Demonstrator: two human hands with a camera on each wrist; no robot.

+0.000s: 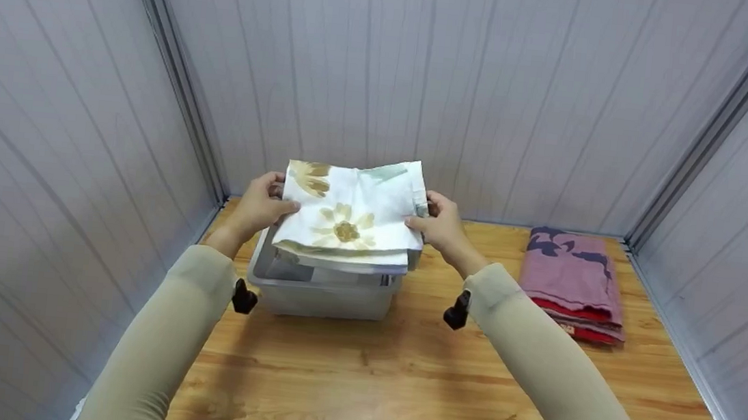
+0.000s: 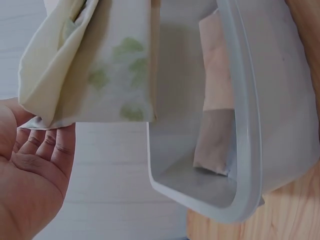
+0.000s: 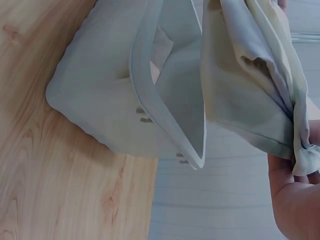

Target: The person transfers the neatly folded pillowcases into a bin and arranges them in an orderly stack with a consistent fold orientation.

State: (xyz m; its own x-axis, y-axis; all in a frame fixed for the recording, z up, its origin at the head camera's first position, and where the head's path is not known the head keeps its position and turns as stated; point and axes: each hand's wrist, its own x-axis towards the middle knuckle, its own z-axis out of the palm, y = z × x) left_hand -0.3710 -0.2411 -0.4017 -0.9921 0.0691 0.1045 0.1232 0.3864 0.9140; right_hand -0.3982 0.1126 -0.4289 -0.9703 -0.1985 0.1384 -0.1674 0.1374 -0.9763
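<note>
Both hands hold up a folded white cloth (image 1: 375, 200) with tan and yellow flowers, one hand at each side edge. My left hand (image 1: 259, 207) pinches its left edge, thumb on top and fingers behind. On the opposite edge my right hand (image 1: 446, 229) grips in the same way. The cloth hangs above a light grey plastic bin (image 1: 327, 301) and covers much of its opening in the head view. Green leaf prints show on the cloth's underside (image 2: 110, 80) in the left wrist view. Inside the bin, a pinkish-beige folded piece of fabric (image 2: 217, 85) lies along the near wall.
A stack of folded mauve and red cloth (image 1: 566, 276) with dark leaf shapes lies at the right of the wooden tabletop (image 1: 357, 387). Pale panel walls (image 1: 388, 67) enclose the back and both sides. The bin stands near the back wall.
</note>
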